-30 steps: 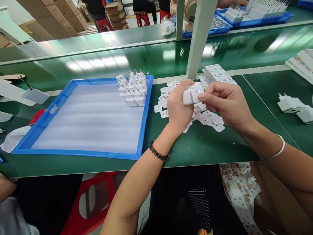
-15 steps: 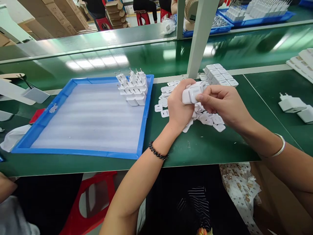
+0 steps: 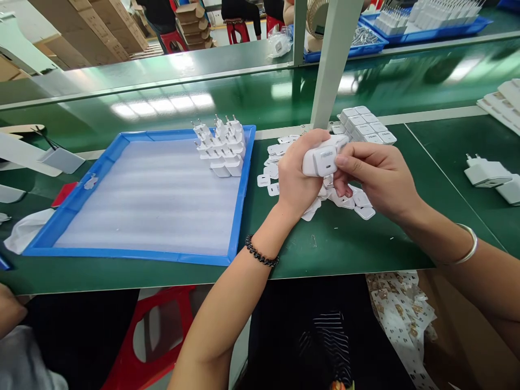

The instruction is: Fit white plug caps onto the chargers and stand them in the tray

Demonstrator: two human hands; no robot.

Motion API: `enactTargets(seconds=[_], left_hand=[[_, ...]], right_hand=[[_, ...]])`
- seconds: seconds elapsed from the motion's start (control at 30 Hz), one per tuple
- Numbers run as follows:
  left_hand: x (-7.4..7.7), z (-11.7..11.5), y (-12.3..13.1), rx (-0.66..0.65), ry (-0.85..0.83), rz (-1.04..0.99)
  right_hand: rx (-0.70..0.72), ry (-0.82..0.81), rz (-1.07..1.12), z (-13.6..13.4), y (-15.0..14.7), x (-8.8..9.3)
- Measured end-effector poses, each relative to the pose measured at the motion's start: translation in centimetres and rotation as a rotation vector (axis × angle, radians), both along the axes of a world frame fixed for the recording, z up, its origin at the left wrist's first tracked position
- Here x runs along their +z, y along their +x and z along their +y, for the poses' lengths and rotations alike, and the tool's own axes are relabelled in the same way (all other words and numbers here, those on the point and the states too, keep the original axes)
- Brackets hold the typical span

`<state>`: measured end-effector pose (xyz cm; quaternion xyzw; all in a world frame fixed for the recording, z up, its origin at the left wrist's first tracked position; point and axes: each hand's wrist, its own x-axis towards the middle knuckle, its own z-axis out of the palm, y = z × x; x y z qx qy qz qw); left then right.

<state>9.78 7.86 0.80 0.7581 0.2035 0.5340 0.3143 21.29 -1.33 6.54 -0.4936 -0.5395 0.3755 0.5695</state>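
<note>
My left hand (image 3: 299, 168) is wrapped round a white charger housing (image 3: 320, 161), whose end face with a small port slot points toward me. At the right side of that face, the thumb and fingers of my right hand (image 3: 371, 173) are pinched together, touching its edge; whether they hold a small part cannot be made out. Beneath both hands lies a loose pile of flat white caps (image 3: 363, 212). Behind them stands a block of white housings (image 3: 368, 125) in rows. White chargers with upright pins (image 3: 222, 146) stand grouped in the right back corner of a blue tray (image 3: 238, 216).
A pale metal post (image 3: 331, 70) rises just behind the hands. Two white chargers (image 3: 487, 172) lie at the right, with stacked white trays (image 3: 504, 105) beyond. At the left are a red item (image 3: 64, 193) and a white cloth (image 3: 26, 232). Another person's arm (image 3: 10, 306) shows at the lower left.
The housing has turned in my left hand, so its slotted face now shows. My right hand has shifted slightly right, with its fingertips now at the face's edge.
</note>
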Motion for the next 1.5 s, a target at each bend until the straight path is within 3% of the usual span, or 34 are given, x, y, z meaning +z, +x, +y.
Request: enactTargets(seconds=[0.37,0.57,0.67,0.8,0.9,1.0,1.13,1.2,1.27,1.33,1.5], left_hand=[[-0.5,0.2,0.1,0.084,0.194,0.053],[-0.6,0.2,-0.3,0.069,0.124,0.093],[-0.7,0.1,-0.5,0.043,0.009,0.084],[-0.8,0.3,-0.1,0.005,-0.16,0.028],[0.2,0.6,-0.3,0.047,-0.175,0.029],[3.0,0.5,-1.9,0.204,-0.092,0.255],[7.9,0.1,-6.3,0.586,0.086,0.868],[9.3,0.4,-8.3,0.739,0.1,1.168],[9.5,1.3,-9.7,0.819,0.062,1.431],[8.6,2.3,-10.3,0.82,0.021,1.568],[6.3,3.9,-10.5,0.777,0.011,1.639]], right_hand=[[-0.06,-0.001,-0.032,0.4,0.4,-0.7],[-0.088,-0.073,-0.118,0.3,-0.1,-0.4],[-0.043,-0.095,-0.127,0.6,0.1,-0.9],[0.056,-0.026,-0.158,1.2,0.3,-2.2],[0.046,0.051,-0.164,1.5,0.1,-2.9],[-0.007,0.118,-0.164,1.2,0.2,-2.7],[-0.073,0.185,-0.306,0.5,0.6,-1.8],[-0.066,0.199,-0.365,0.3,0.5,-1.7],[-0.051,0.201,-0.417,0.3,0.3,-1.9],[-0.039,0.194,-0.488,0.4,-0.1,-2.4],[0.0,0.174,-0.713,1.2,-0.1,-3.5]])
